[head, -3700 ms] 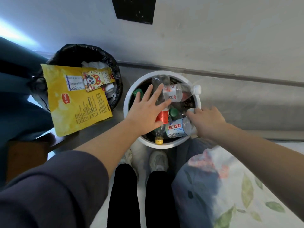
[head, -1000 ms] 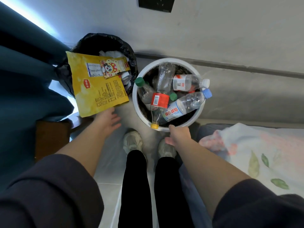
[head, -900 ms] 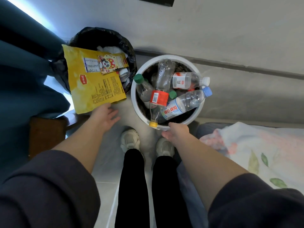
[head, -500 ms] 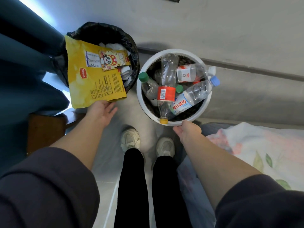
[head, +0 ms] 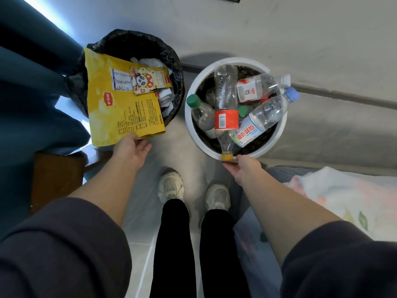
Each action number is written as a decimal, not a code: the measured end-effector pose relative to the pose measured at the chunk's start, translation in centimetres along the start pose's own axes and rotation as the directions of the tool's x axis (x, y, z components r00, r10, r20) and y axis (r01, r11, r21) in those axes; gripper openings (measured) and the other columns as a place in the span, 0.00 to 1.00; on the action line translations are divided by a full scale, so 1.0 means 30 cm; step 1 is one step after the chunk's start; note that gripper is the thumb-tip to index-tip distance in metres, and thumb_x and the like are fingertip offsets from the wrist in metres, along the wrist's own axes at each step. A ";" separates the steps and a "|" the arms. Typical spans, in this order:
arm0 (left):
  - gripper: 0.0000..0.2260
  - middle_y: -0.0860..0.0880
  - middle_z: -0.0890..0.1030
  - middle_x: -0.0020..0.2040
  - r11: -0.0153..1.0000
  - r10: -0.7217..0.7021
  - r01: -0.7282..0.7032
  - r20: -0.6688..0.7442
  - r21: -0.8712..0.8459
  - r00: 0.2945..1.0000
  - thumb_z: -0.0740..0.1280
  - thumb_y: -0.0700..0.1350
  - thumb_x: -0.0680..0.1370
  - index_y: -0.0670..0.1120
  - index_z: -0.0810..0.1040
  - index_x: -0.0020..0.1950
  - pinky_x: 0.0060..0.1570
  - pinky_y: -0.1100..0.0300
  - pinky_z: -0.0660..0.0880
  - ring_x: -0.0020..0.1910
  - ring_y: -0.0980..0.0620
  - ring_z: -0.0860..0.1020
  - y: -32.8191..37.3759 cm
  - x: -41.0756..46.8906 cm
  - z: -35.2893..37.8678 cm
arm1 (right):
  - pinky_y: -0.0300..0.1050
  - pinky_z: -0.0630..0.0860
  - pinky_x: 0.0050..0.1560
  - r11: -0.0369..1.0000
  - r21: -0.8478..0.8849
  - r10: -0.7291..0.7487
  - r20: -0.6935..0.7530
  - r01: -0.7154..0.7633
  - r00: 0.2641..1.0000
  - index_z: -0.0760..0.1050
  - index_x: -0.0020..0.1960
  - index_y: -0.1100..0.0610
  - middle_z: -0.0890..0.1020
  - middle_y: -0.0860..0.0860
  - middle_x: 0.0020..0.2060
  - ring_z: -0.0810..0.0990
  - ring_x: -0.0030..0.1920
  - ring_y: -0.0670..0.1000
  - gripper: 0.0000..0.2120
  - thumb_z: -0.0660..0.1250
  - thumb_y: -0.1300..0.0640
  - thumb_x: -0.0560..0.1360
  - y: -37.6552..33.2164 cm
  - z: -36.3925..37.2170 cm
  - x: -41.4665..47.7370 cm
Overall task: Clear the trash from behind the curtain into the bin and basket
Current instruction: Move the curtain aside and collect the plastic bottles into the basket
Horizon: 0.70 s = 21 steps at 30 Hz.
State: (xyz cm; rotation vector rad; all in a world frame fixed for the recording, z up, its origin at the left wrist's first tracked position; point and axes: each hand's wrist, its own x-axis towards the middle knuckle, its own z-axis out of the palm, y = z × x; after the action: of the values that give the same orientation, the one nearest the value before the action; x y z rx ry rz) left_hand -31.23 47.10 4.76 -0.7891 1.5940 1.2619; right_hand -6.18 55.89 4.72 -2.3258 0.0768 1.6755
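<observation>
The yellow food pouch [head: 120, 117] lay tilted across the rim of the black-lined bin [head: 137, 37] in the upper left of the frame, too wide to drop in flat. That was likely why the left hand [head: 131, 148] met the pouch's lower edge. Its visible fingers [head: 146, 145] lay loosely straight, but the thumb was hidden, so a pinch could not be told.

A small panda snack packet [head: 148, 80] and white paper sat in the bin beside the teal curtain [head: 32, 87].

The right hand [head: 242, 168] gripped the near rim of the white basket [head: 190, 91] at centre, probably to steady or shift it. The basket held plastic bottles piled crosswise: a red-labelled bottle [head: 225, 100], a blue-capped bottle [head: 266, 114], a white-capped bottle [head: 257, 88] and a green-capped bottle [head: 200, 114].
</observation>
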 end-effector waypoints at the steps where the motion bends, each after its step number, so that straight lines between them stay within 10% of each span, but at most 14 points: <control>1: 0.18 0.45 0.76 0.65 1.000 0.006 -0.007 -0.004 -0.013 1.000 0.56 0.36 0.81 0.47 0.67 0.71 0.65 0.48 0.69 0.63 0.45 0.75 -0.004 0.005 -0.001 | 0.54 0.79 0.35 1.000 0.005 -0.021 0.000 0.021 1.000 0.66 0.68 0.66 0.76 0.65 0.61 0.79 0.57 0.63 0.18 0.59 0.69 0.79 -0.014 -0.001 0.003; 7: 0.16 0.45 0.77 0.62 1.000 -0.001 0.001 -0.018 0.004 1.000 0.56 0.39 0.82 0.46 0.68 0.70 0.65 0.47 0.70 0.61 0.46 0.76 0.009 -0.002 -0.008 | 0.55 0.77 0.43 0.993 -0.084 -0.089 -0.009 0.087 0.996 0.66 0.69 0.66 0.76 0.65 0.62 0.79 0.56 0.63 0.17 0.57 0.69 0.80 -0.090 -0.011 -0.010; 11: 0.16 0.43 0.76 0.57 0.901 -0.098 0.106 -0.041 0.420 0.994 0.58 0.50 0.82 0.45 0.68 0.68 0.56 0.47 0.74 0.55 0.44 0.78 0.013 -0.093 -0.033 | 0.54 0.77 0.46 0.964 -0.251 -0.078 0.030 0.084 0.996 0.66 0.70 0.63 0.76 0.63 0.62 0.80 0.44 0.58 0.18 0.59 0.61 0.81 -0.093 -0.026 -0.068; 14: 0.14 0.43 0.79 0.49 0.277 0.274 -0.122 0.044 0.953 0.961 0.61 0.51 0.80 0.41 0.76 0.55 0.47 0.51 0.74 0.49 0.42 0.78 0.028 -0.188 -0.074 | 0.56 0.77 0.52 0.942 -0.330 -0.052 0.038 0.061 0.998 0.62 0.74 0.60 0.71 0.61 0.68 0.78 0.58 0.62 0.23 0.60 0.57 0.81 -0.100 -0.052 -0.120; 17: 0.12 0.43 0.74 0.56 -0.402 0.495 -0.307 0.487 0.862 0.720 0.66 0.49 0.77 0.44 0.74 0.57 0.51 0.49 0.71 0.55 0.43 0.72 0.038 -0.241 -0.082 | 0.57 0.75 0.56 0.941 -0.336 -0.017 0.057 0.035 0.998 0.59 0.75 0.60 0.68 0.62 0.71 0.75 0.63 0.64 0.24 0.58 0.56 0.82 -0.110 -0.070 -0.148; 21: 0.35 0.44 0.54 0.78 -0.683 0.259 -0.319 0.625 0.657 0.736 0.69 0.51 0.75 0.48 0.54 0.76 0.70 0.43 0.57 0.76 0.44 0.52 0.063 -0.161 -0.027 | 0.59 0.73 0.64 0.946 -0.322 0.055 0.109 -0.017 0.993 0.56 0.76 0.61 0.67 0.65 0.71 0.74 0.65 0.64 0.23 0.55 0.56 0.83 -0.104 -0.054 -0.131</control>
State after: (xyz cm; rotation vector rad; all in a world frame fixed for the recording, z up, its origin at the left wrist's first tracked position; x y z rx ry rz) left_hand -31.35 46.54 9.97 1.3569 2.1411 -0.4520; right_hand -5.34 58.02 9.46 -2.4559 -0.1932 1.9660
